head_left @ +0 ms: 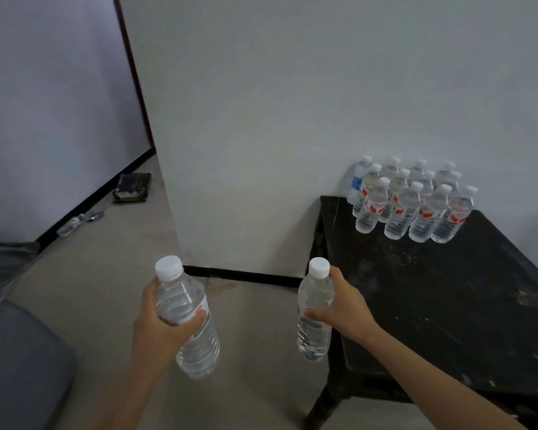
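My left hand (156,321) grips a clear water bottle (193,336) with a white cap around its upper body; the bottle tilts slightly and hangs above the floor. My right hand (339,305) holds a second clear, white-capped bottle (312,333) upright, just left of the black table's near-left corner. On the black table (432,290) several similar bottles (410,203) with red-and-white labels stand in rows at the far edge against the wall; one at the back left carries a blue label (356,183).
A white wall corner juts forward at centre with a black skirting (239,274). A grey cushioned seat (19,352) sits at the lower left. On the floor by the left wall lie a dark box (132,187) and a fallen bottle (70,226).
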`<state>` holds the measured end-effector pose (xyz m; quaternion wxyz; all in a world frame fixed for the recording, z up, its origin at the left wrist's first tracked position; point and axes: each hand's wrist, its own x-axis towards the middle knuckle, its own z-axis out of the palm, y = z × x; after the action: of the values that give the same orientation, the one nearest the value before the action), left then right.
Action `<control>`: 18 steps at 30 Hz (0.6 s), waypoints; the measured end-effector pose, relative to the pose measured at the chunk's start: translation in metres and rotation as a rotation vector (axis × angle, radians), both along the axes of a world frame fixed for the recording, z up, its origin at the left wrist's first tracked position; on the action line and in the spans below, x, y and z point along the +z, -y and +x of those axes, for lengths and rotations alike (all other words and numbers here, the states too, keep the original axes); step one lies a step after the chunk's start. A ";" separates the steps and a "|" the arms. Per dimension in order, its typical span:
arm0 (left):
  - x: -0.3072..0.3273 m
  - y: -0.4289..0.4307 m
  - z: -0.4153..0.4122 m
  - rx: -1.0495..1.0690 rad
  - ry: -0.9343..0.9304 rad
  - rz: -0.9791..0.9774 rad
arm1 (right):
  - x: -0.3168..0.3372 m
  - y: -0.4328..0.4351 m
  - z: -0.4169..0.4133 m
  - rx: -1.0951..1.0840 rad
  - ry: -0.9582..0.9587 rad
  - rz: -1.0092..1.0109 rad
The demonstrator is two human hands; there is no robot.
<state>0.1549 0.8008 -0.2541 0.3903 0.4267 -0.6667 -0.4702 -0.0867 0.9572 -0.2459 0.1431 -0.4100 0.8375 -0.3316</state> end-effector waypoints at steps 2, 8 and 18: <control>-0.009 0.025 -0.016 -0.043 0.013 0.015 | -0.009 0.018 -0.008 -0.028 0.015 0.024; -0.018 0.123 -0.083 -0.238 0.009 0.016 | -0.026 0.080 -0.038 -0.218 0.047 0.077; -0.012 0.227 -0.183 -0.485 -0.015 -0.011 | -0.020 0.124 -0.055 -0.561 0.106 0.094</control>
<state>-0.0277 0.5735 -0.2662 0.2732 0.2486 -0.7492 -0.5498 -0.1421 0.8331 -0.2658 0.1082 -0.1375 0.9241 -0.3398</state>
